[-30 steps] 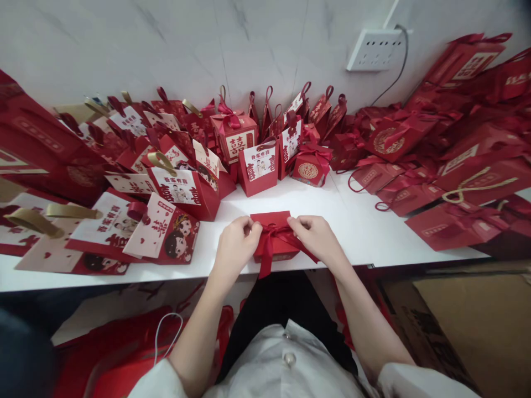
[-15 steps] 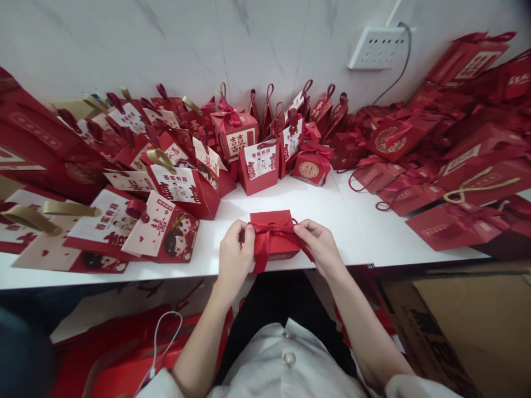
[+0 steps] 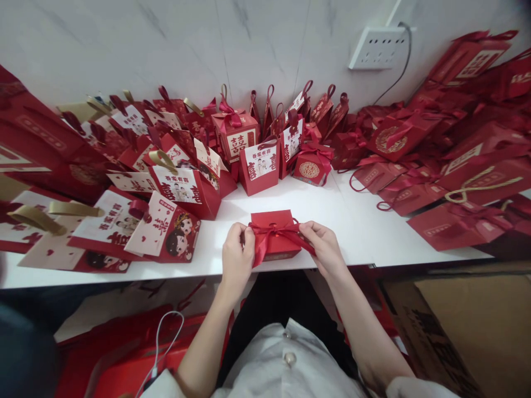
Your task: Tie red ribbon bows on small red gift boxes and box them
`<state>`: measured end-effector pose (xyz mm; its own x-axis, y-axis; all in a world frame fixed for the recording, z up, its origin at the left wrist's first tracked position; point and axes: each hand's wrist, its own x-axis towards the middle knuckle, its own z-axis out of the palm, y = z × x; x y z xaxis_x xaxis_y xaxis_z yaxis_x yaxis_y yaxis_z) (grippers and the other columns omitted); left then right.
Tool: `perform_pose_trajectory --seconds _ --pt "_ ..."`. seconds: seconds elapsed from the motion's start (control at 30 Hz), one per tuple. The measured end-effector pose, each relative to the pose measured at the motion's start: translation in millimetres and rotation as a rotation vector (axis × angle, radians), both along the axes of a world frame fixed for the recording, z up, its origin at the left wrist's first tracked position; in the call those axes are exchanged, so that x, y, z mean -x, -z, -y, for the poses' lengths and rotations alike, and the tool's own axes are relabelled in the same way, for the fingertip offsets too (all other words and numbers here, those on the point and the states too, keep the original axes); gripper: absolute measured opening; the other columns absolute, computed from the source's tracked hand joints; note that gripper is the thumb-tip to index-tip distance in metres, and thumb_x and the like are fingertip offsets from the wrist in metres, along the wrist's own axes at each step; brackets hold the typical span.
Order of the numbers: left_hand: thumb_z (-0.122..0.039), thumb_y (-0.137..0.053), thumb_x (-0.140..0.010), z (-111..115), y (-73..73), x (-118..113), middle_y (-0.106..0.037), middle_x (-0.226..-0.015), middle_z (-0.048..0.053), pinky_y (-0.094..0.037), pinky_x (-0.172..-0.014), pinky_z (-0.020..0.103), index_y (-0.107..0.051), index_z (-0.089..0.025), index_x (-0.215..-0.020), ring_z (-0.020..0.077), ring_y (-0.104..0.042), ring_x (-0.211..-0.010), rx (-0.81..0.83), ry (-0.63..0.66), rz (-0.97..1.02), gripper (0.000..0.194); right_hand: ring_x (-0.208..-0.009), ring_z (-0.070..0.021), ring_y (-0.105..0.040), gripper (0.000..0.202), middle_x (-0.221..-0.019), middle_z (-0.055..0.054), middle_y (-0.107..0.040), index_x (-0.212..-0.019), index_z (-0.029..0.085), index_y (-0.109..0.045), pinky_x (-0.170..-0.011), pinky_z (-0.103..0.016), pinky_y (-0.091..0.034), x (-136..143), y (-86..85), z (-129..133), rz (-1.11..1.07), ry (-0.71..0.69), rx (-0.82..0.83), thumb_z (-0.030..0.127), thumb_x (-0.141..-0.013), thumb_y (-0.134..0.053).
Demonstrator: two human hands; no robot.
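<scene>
A small red gift box (image 3: 271,217) sits at the front edge of the white table, with a red ribbon (image 3: 276,231) tied in a bow across its top. At the box's left side, my left hand (image 3: 239,249) is closed, thumb and fingers pinching the ribbon's left loop. My right hand (image 3: 323,246) pinches the ribbon's right loop at the opposite side. Two ribbon tails hang from the knot, one down the front left, the other toward my right hand. The fingertips of my left hand are partly hidden by its thumb.
Many red and white paper gift bags (image 3: 174,185) crowd the table's left and back. Red ribboned boxes (image 3: 454,224) are piled on the right. A power strip (image 3: 377,48) is on the wall. Below the table are a cardboard box (image 3: 477,326) and a white cable (image 3: 156,342).
Both hands stay on the ribbon at the box. The left tail has shifted up slightly and the loops look drawn a little outward; the view has moved slightly.
</scene>
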<state>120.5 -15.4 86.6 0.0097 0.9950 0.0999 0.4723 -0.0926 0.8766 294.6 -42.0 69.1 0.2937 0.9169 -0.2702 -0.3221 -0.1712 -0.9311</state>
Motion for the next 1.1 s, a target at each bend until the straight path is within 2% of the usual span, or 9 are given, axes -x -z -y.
perform_pose_trajectory --seconds 0.13,0.27,0.33,0.4,0.53,0.73,0.87,1.03,1.1 --pt "-0.034 -0.039 -0.087 -3.9 -3.0 7.9 -0.043 -0.061 -0.004 -0.035 -0.061 0.025 -0.039 -0.021 -0.066 0.0124 -0.044 -0.06 0.108 0.061 0.031 0.025 -0.06 -0.0132 -0.052 0.038 -0.065 0.0 -0.058 -0.069 0.018 -0.059 -0.06 -0.027 -0.043 -6.9 -6.8 4.6 0.14 0.039 -0.041 0.053 -0.063 -0.074" --pt "-0.038 -0.047 -0.082 -17.5 -10.6 18.1 -0.056 -0.08 0.0 -0.042 -0.072 0.027 -0.048 -0.021 -0.078 0.015 -0.054 -0.077 0.095 0.074 0.141 0.018 -0.08 -0.0181 -0.056 0.023 -0.083 -0.004 -0.058 -0.091 0.02 -0.059 -0.074 -0.033 -0.046 0.0 -30.7 25.7 0.775 0.183 -0.386 0.036 -0.077 -0.067" --pt "-0.039 -0.053 -0.078 -25.8 -14.2 18.3 -0.058 -0.097 0.003 -0.043 -0.082 0.029 -0.051 -0.021 -0.09 0.018 -0.055 -0.095 0.058 0.106 0.2 0.021 -0.082 -0.0192 -0.055 0.016 -0.085 -0.006 -0.057 -0.092 0.018 -0.06 -0.075 -0.034 -0.047 15.0 -38.3 35.3 1.056 0.091 -0.616 0.027 -0.08 -0.066" --pt "-0.036 -0.058 -0.075 -32.6 -17.9 15.2 -0.057 -0.111 0.004 -0.04 -0.093 0.032 -0.053 -0.022 -0.1 0.0201 -0.051 -0.11 0.052 0.204 0.216 0.028 -0.086 -0.0208 -0.054 0.017 -0.09 -0.009 -0.058 -0.098 0.016 -0.061 -0.077 -0.035 -0.047 34.3 -38.4 39.6 1.257 -0.034 -0.748 0.022 -0.082 -0.063" --pt "-0.032 -0.058 -0.074 -37.3 -23.9 7.8 -0.059 -0.112 0.004 -0.038 -0.095 0.033 -0.06 -0.022 -0.097 0.0211 -0.053 -0.108 0.231 0.407 0.287 0.024 -0.094 -0.0247 -0.053 0.029 -0.104 -0.015 -0.058 -0.112 0.012 -0.059 -0.078 -0.038 -0.044 65.3 -25.0 32.8 1.516 -0.022 -0.688 0.024 -0.086 -0.059" --pt "-0.032 -0.056 -0.075 -35.5 -21.3 6.7 -0.061 -0.098 0.002 -0.039 -0.092 0.029 -0.062 -0.02 -0.08 0.0189 -0.055 -0.101 0.362 0.376 0.458 0.014 -0.086 -0.0218 -0.052 0.015 -0.098 -0.012 -0.06 -0.097 0.016 -0.064 -0.071 -0.035 -0.037 74.6 -14.0 21.6 1.613 0.086 -0.618 0.022 -0.086 -0.057" --pt "-0.028 -0.057 -0.073 -35.9 -21.4 5.6 -0.061 -0.098 0.002 -0.041 -0.089 0.027 -0.063 -0.02 -0.085 0.0174 -0.055 -0.098 0.354 0.384 0.43 0.016 -0.085 -0.0213 -0.05 0.009 -0.095 -0.01 -0.061 -0.087 0.017 -0.064 -0.072 -0.036 -0.034 77.4 -13.9 21.8 1.542 0.1 -0.62 0.019 -0.084 -0.057" --pt "-0.033 -0.061 -0.072 -34.5 -23.0 4.5 -0.058 -0.092 0.001 -0.045 -0.067 0.025 -0.058 -0.02 -0.097 0.0146 -0.055 -0.077 0.362 0.409 0.297 0.028 -0.081 -0.019 -0.05 0.011 -0.091 -0.006 -0.063 -0.075 0.019 -0.063 -0.072 -0.036 -0.032 82.5 -15.6 22.6 1.387 0.11 -0.594 0.016 -0.083 -0.056" --pt "-0.033 -0.062 -0.073 -33.7 -22.6 3.9 -0.057 -0.089 0.0 -0.045 -0.068 0.025 -0.055 -0.021 -0.098 0.0141 -0.055 -0.076 0.335 0.428 0.244 0.029 -0.079 -0.0174 -0.052 0.012 -0.086 -0.005 -0.062 -0.076 0.019 -0.063 -0.072 -0.035 -0.033 79.8 -15.6 24.3 1.275 0.09 -0.637 0.017 -0.085 -0.055"
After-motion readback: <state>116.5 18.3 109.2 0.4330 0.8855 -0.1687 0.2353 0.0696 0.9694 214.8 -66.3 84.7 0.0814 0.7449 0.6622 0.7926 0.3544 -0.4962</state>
